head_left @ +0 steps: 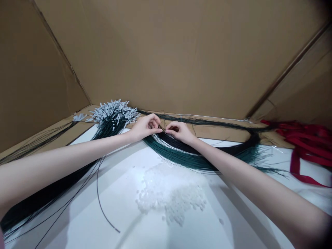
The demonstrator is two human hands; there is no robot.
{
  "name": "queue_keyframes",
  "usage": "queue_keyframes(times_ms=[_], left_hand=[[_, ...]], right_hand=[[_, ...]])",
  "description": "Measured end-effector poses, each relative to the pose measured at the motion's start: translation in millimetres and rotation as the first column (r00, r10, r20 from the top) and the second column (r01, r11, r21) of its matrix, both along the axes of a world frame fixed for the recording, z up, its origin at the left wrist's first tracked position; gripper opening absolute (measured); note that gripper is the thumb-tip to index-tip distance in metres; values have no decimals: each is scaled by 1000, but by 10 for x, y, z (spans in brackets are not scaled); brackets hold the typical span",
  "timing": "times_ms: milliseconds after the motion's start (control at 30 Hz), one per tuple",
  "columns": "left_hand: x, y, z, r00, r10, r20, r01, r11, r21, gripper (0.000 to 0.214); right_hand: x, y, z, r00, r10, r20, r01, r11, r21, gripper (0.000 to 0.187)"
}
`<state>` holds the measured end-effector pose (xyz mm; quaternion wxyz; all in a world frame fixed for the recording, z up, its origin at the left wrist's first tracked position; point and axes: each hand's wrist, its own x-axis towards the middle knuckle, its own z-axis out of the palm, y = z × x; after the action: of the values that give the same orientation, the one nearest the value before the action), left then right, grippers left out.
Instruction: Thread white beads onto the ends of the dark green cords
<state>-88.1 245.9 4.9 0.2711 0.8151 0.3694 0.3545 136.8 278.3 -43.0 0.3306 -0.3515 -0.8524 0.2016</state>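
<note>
1. tipped bundle [111, 121], back left on the surface [85, 224]: the left forearm [62, 159] crosses its stems, so a backward pull of that arm could drag it and bend the white tips.
2. curved bundle [178, 155], below and beside the hands: its right end is splayed, and the right forearm [249, 174] lies across it, so a sideways brush could fan the strands further.
3. ribbon [308, 138], far right: its folds lie close to wire ends, which could snag in them.
4. bead heap [181, 202], loose on the surface, nearer the wearer than the hands: a low sweep of either arm could scatter it.
5. piece [162, 128], thin and brownish, between the two hands, over the curved bundle's left part: the left hand [145, 127] has its grip pinched on one end, the right hand [183, 132] on the other. being so slim (i cannot tell what it is), it could slip if either thumb eased.
6. large counts: one surface; three main bundles, the third a straight back bundle [207, 121]; one tangle of ribbon, strips uncountable.
7. small counts: two hands; one clearly stray wire [114, 227], others overlapping; one bead heap, too many to number; one piece.
</note>
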Motion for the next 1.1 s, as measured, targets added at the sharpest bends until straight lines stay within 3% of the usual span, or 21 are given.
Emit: queue_keyframes(times_ms=[100, 267, 533, 800, 967, 1100], left_hand=[[50, 66, -29, 999, 42, 28, -42, 999, -13, 37], [169, 91, 18, 996, 36, 77, -37, 999, 16, 28], [182, 213, 244, 961, 71, 268, -81, 996, 27, 19], [-79, 328, 543, 900, 156, 406, -178, 984, 15, 11], [-342, 380, 711, 856, 236, 459, -277, 961, 23, 15], [-636, 330, 964, 812, 294, 504, -383, 920, 80, 17]], right_hand=[[-41, -14, 14, 1000, -22, -3, 22, 1000, 12, 22], [-123, -58, 78, 998, -63, 6, 63, 998, 29, 23], [-92, 56, 197, 980, -183, 77, 177, 981, 78, 26], [75, 442, 218, 957, -234, 173, 222, 971, 86, 29], [205, 544, 182, 950, -251, 188, 242, 968, 70, 28], [252, 577, 179, 946, -276, 170, 273, 961, 43, 29]])
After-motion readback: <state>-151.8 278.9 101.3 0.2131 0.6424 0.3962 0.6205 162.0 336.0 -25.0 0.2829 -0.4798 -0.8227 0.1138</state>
